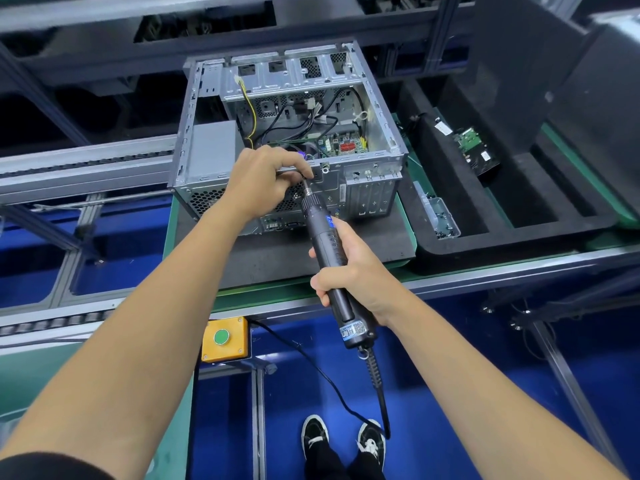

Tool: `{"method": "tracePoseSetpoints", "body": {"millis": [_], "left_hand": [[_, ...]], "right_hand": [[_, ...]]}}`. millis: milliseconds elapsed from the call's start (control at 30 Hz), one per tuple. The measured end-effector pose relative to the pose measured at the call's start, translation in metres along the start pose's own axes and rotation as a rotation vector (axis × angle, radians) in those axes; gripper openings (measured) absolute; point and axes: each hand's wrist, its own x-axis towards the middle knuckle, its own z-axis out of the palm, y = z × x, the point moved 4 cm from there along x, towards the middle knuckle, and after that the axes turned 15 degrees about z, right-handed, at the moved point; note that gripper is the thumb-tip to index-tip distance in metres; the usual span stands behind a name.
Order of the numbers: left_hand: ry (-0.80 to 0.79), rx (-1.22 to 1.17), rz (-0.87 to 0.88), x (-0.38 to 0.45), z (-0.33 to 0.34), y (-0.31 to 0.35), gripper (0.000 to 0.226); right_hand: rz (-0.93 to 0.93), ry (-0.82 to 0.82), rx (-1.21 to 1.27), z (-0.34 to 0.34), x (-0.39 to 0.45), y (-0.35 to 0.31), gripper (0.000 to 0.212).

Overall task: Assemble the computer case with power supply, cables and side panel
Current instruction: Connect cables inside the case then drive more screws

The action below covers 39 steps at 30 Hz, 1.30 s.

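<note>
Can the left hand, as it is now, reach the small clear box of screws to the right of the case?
Probably not without letting go. The left hand pinches at the driver tip on the case, and the right hand with the driver lies across its path to the screw box. The way over them looks free.

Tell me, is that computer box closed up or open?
Open: the computer case has no side panel on top, so its cables and circuit board show.
</note>
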Motion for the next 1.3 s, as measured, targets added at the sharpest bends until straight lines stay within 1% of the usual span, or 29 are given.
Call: {"method": "tracePoseSetpoints", "body": {"millis": [167, 300, 567, 733, 1100, 1200, 1300], "left_hand": [[0.003, -0.010, -0.003, -0.0008, 0.0007, -0.0016, 0.034], [0.006, -0.008, 0.007, -0.0005, 0.0007, -0.0017, 0.034], [0.002, 0.003, 0.020, 0.0003, 0.0010, -0.0028, 0.034], [-0.017, 0.006, 0.011, 0.0003, 0.0016, -0.0031, 0.035], [-0.026, 0.003, 0.010, 0.0000, 0.0009, -0.0022, 0.034], [-0.027, 0.004, 0.012, -0.0002, 0.0020, -0.0022, 0.034], [-0.024, 0.014, 0.013, 0.0002, 0.0011, -0.0023, 0.032]], "right_hand": [[-0.009, 0.041, -0.044, 0.0020, 0.0010, -0.0002, 0.089], [-0.018, 0.047, -0.058, 0.0031, -0.0002, -0.0012, 0.085], [-0.027, 0.059, -0.097, 0.0068, -0.0008, -0.0006, 0.090], [-0.031, 0.073, -0.063, 0.0086, 0.0015, -0.0007, 0.084], [-0.034, 0.070, -0.061, 0.0070, 0.0021, -0.0016, 0.086], [-0.043, 0.059, -0.049, 0.0065, 0.0008, -0.0022, 0.083], [-0.050, 0.051, -0.046, 0.0069, -0.0006, -0.0050, 0.086]]}}
